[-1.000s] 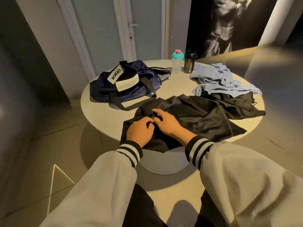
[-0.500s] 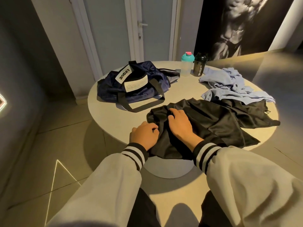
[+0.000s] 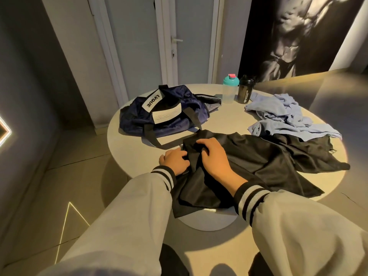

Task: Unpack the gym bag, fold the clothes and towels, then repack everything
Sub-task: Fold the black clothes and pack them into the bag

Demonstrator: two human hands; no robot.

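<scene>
A black garment (image 3: 264, 162) lies spread over the near half of the round table (image 3: 129, 144), its near edge hanging off the rim. My left hand (image 3: 174, 162) grips the garment's left edge with curled fingers. My right hand (image 3: 214, 156) rests on top of the fabric beside it, fingers bent and pinching a fold. A navy gym bag (image 3: 165, 114) with white labels sits at the table's back left, slack and collapsed. A crumpled light-blue garment (image 3: 282, 114) lies at the back right, overlapping the black one.
Two shaker bottles stand at the table's far edge: a clear bottle with a teal lid (image 3: 230, 89) and a black bottle (image 3: 246, 91). White doors (image 3: 191, 36) are behind the table. A large dark poster (image 3: 298, 32) covers the right wall.
Both hands moved slightly leftward along the black garment's left edge, bunching the fabric. The camera shifted, so the table sits further right in view.
</scene>
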